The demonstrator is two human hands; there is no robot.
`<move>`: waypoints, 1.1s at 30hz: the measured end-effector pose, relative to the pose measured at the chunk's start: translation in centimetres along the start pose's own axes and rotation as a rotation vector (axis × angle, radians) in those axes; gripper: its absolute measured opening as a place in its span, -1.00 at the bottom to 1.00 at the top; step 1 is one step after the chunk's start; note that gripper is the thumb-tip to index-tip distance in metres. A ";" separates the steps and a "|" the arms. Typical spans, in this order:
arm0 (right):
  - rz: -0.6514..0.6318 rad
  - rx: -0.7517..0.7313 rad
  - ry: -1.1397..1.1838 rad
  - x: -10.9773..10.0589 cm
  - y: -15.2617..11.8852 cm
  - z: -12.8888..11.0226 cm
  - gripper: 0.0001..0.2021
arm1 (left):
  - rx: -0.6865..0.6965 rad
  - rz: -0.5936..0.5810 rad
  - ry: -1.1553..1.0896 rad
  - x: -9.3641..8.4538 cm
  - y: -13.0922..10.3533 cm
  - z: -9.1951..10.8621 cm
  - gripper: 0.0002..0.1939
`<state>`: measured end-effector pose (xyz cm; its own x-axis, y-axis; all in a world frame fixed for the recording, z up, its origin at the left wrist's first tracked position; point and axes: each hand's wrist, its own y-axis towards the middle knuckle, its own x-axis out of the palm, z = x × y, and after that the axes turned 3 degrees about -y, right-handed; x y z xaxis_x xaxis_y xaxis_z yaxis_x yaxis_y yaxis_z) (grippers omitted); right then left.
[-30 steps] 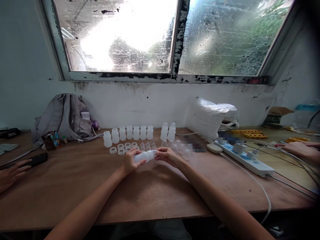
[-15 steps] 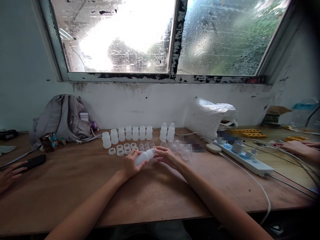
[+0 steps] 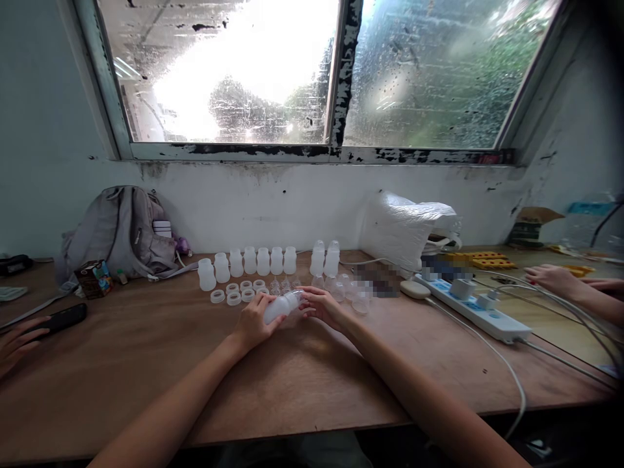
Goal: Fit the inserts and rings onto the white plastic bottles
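My left hand [image 3: 254, 323] is wrapped round a translucent white baby bottle [image 3: 277, 310], tilted with its top toward the right. At that top, the fingers of my right hand [image 3: 322, 305] are closed on a clear cap [image 3: 295, 297]. Just behind my hands lie several white collar rings [image 3: 233, 298] and several clear teats [image 3: 285, 284]. A row of open white bottles [image 3: 250, 260] stands behind the rings. Two capped bottles [image 3: 332, 259] stand to the right of that row, and loose clear caps [image 3: 359, 303] lie in front of them.
A grey backpack [image 3: 121, 234] and a small carton [image 3: 93, 279] sit at the left. Nearby, another person's hand [image 3: 22, 338] touches a black phone [image 3: 67, 318]. On the right are a white power strip [image 3: 480, 312] with cables, a white plastic bag [image 3: 397, 227] and another person's hands [image 3: 556, 278].
My hands keep their hold on the bottle and cap with hardly any movement. The other person's hands at the right have shifted slightly left. The view has moved a little.
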<state>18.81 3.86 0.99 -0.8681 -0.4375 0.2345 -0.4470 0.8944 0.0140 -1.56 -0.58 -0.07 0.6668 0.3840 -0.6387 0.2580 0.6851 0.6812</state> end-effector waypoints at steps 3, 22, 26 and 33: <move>-0.004 0.001 0.001 0.0 0.0 -0.1 -0.71 | 0.006 0.010 0.002 0.0 0.0 0.0 -0.66; 0.481 -0.586 -1.050 -1.8 4.5 -8.2 -0.70 | -0.263 -0.162 0.328 0.3 0.4 -4.5 -0.42; 0.556 -0.485 -1.398 -2.7 8.0 -10.5 -0.71 | -0.379 -0.257 0.405 -0.1 0.1 -5.3 -0.45; 0.533 -0.177 -1.571 -3.8 12.6 -10.4 -0.67 | -0.375 -0.282 0.457 0.3 0.1 -5.5 -0.45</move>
<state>18.70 17.78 10.35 -0.3113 0.3361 -0.8889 -0.1163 0.9149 0.3866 -5.16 2.96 -2.16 0.2238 0.3253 -0.9188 0.0630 0.9359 0.3467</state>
